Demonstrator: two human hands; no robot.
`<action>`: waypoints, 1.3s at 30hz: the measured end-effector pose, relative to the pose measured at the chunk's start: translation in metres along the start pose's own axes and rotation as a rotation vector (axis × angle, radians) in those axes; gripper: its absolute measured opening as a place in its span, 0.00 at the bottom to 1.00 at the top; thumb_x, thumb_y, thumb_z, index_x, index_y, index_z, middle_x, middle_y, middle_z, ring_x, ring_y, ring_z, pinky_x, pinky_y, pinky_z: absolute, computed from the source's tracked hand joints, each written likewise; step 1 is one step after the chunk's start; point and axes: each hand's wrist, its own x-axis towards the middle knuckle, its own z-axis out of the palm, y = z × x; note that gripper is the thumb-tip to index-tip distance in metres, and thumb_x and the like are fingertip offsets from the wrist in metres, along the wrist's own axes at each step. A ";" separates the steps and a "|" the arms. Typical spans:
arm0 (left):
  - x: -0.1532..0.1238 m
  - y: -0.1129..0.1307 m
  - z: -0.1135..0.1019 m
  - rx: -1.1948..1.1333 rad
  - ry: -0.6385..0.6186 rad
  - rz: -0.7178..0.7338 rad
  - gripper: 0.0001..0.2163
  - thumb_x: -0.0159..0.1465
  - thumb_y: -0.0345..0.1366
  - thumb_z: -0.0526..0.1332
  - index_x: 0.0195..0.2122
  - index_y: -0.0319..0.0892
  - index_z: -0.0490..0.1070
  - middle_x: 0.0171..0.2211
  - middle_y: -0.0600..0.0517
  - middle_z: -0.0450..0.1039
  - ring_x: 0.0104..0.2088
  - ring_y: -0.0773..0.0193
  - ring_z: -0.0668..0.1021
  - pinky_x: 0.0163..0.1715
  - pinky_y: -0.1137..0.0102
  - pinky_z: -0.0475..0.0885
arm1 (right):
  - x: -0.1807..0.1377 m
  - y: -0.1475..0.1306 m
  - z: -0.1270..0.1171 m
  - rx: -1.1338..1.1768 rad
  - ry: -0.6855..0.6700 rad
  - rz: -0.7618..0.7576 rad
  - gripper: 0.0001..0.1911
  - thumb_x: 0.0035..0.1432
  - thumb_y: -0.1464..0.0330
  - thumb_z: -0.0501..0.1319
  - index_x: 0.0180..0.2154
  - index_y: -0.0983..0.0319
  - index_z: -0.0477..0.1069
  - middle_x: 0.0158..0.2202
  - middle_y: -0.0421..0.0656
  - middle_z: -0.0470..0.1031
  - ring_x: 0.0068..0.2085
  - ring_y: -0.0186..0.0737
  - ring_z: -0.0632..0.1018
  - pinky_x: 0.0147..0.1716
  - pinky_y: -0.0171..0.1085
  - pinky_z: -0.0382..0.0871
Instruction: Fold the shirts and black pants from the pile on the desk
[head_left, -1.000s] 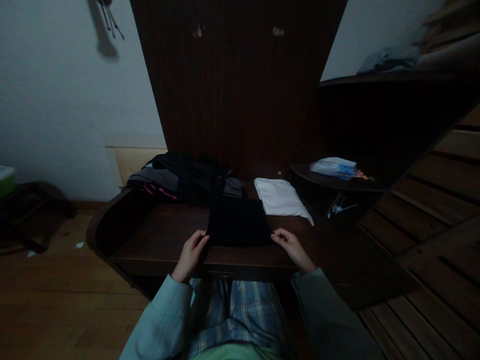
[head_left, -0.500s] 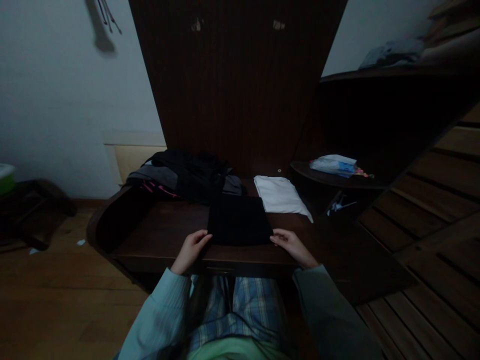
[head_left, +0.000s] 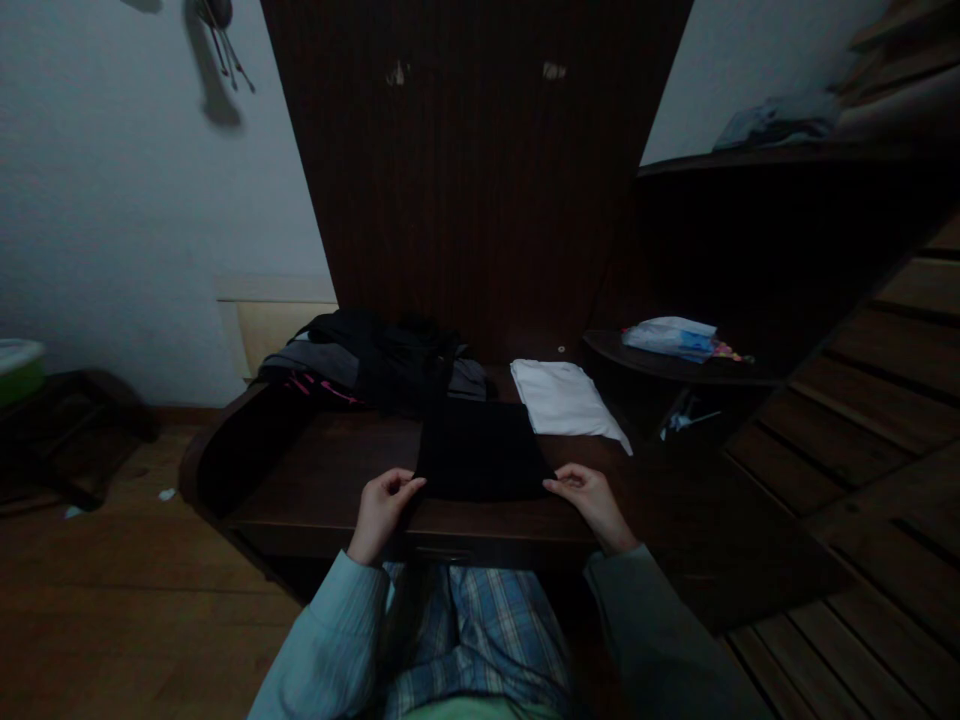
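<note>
A black folded cloth (head_left: 484, 450), perhaps a garment, lies flat on the dark wooden desk (head_left: 330, 460) in front of me. My left hand (head_left: 384, 508) pinches its near left corner between thumb and fingers. At the near right corner, my right hand (head_left: 592, 500) grips the cloth in the same way. Just beyond it on the right is a white folded cloth (head_left: 568, 398). Behind it to the left sits a heap of dark clothes (head_left: 375, 355), black and grey with pink marks. The room is dim, so the black cloth's folds are hard to make out.
A small curved shelf (head_left: 675, 367) at the right bears a plastic packet (head_left: 670, 338). The desk's raised, rounded side (head_left: 199, 470) bounds the left. A dark stool (head_left: 67, 440) with a green container (head_left: 19, 370) stands far left. Wooden slats (head_left: 885, 420) run along the right.
Both hands still hold the black cloth's near corners, and its near edge looks slightly wider and pulled out. The whole view has shifted a little, with things appearing lower.
</note>
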 end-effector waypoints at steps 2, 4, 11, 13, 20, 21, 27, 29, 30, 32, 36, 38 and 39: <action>-0.002 -0.002 0.001 0.023 0.074 0.015 0.14 0.46 0.47 0.62 0.21 0.39 0.71 0.20 0.53 0.72 0.24 0.65 0.72 0.25 0.73 0.65 | -0.001 -0.001 -0.001 0.006 0.048 -0.018 0.22 0.29 0.49 0.65 0.17 0.61 0.64 0.16 0.38 0.66 0.20 0.34 0.67 0.20 0.34 0.60; -0.005 -0.003 0.003 0.057 0.141 0.033 0.14 0.47 0.47 0.61 0.21 0.40 0.71 0.20 0.53 0.71 0.24 0.65 0.72 0.25 0.73 0.65 | -0.004 -0.003 -0.002 0.004 0.078 -0.023 0.22 0.31 0.49 0.64 0.18 0.60 0.62 0.16 0.38 0.65 0.20 0.34 0.67 0.20 0.33 0.59; -0.003 0.000 -0.004 0.141 -0.046 0.054 0.15 0.50 0.48 0.58 0.21 0.40 0.71 0.20 0.53 0.71 0.24 0.65 0.71 0.23 0.74 0.64 | -0.008 -0.014 -0.009 0.055 -0.149 0.016 0.22 0.33 0.51 0.64 0.23 0.61 0.62 0.16 0.34 0.62 0.20 0.30 0.65 0.19 0.31 0.56; 0.000 0.003 -0.005 0.166 -0.087 0.045 0.17 0.53 0.50 0.55 0.22 0.40 0.72 0.21 0.52 0.72 0.25 0.63 0.73 0.24 0.74 0.63 | -0.005 -0.016 -0.010 0.067 -0.188 0.041 0.23 0.36 0.48 0.61 0.24 0.61 0.63 0.15 0.34 0.61 0.18 0.30 0.63 0.18 0.31 0.55; 0.011 0.004 0.008 0.291 0.043 -0.041 0.17 0.52 0.50 0.55 0.21 0.42 0.73 0.20 0.53 0.72 0.24 0.63 0.73 0.21 0.74 0.60 | 0.006 -0.009 0.005 -0.087 -0.141 0.122 0.24 0.39 0.45 0.56 0.18 0.61 0.62 0.11 0.33 0.55 0.13 0.29 0.58 0.13 0.31 0.47; 0.012 0.002 0.009 0.275 0.036 -0.018 0.16 0.52 0.49 0.56 0.21 0.42 0.72 0.20 0.53 0.71 0.23 0.64 0.72 0.22 0.74 0.60 | 0.007 -0.007 0.007 -0.096 -0.124 0.101 0.24 0.39 0.46 0.56 0.17 0.61 0.62 0.11 0.33 0.55 0.13 0.29 0.58 0.13 0.31 0.47; 0.010 0.002 0.009 0.241 0.050 0.078 0.17 0.53 0.49 0.53 0.21 0.40 0.69 0.19 0.54 0.69 0.23 0.67 0.70 0.24 0.75 0.61 | 0.005 0.002 0.013 -0.214 0.050 -0.069 0.24 0.39 0.46 0.56 0.16 0.61 0.59 0.12 0.35 0.58 0.17 0.29 0.59 0.16 0.31 0.50; 0.008 0.003 0.009 0.282 0.100 0.068 0.17 0.54 0.49 0.52 0.21 0.40 0.68 0.19 0.55 0.68 0.23 0.67 0.70 0.24 0.75 0.60 | 0.003 0.001 0.015 -0.243 0.092 -0.094 0.24 0.38 0.46 0.57 0.15 0.61 0.58 0.12 0.34 0.57 0.17 0.29 0.59 0.17 0.31 0.50; 0.007 0.004 0.010 0.309 0.124 0.060 0.17 0.54 0.49 0.52 0.21 0.40 0.67 0.18 0.55 0.67 0.23 0.67 0.70 0.23 0.75 0.60 | 0.003 0.000 0.015 -0.251 0.107 -0.098 0.24 0.38 0.46 0.58 0.15 0.61 0.58 0.12 0.34 0.57 0.16 0.29 0.59 0.16 0.31 0.49; 0.005 0.004 0.010 0.366 0.165 0.050 0.16 0.54 0.49 0.53 0.20 0.41 0.66 0.18 0.55 0.66 0.22 0.68 0.69 0.22 0.75 0.58 | 0.001 -0.003 0.016 -0.259 0.121 -0.100 0.24 0.37 0.47 0.59 0.14 0.60 0.58 0.12 0.34 0.57 0.16 0.29 0.59 0.17 0.31 0.50; 0.004 0.005 0.010 0.448 0.173 0.042 0.17 0.53 0.49 0.54 0.16 0.41 0.63 0.16 0.56 0.63 0.19 0.69 0.68 0.21 0.76 0.57 | 0.001 -0.006 0.013 -0.216 0.073 -0.036 0.23 0.36 0.47 0.59 0.15 0.60 0.59 0.11 0.34 0.58 0.15 0.28 0.60 0.15 0.30 0.51; 0.007 0.007 0.008 0.457 0.136 0.000 0.19 0.53 0.51 0.53 0.16 0.42 0.65 0.16 0.56 0.64 0.20 0.68 0.68 0.20 0.76 0.56 | 0.004 -0.008 0.011 -0.161 0.005 0.042 0.23 0.38 0.47 0.57 0.17 0.60 0.59 0.10 0.33 0.56 0.13 0.28 0.59 0.14 0.30 0.50; 0.011 0.008 0.008 0.451 0.114 -0.026 0.19 0.54 0.52 0.53 0.17 0.42 0.66 0.16 0.55 0.66 0.21 0.67 0.69 0.20 0.76 0.56 | 0.007 -0.009 0.010 -0.131 -0.032 0.084 0.22 0.39 0.46 0.55 0.18 0.59 0.59 0.10 0.32 0.56 0.12 0.29 0.59 0.13 0.30 0.49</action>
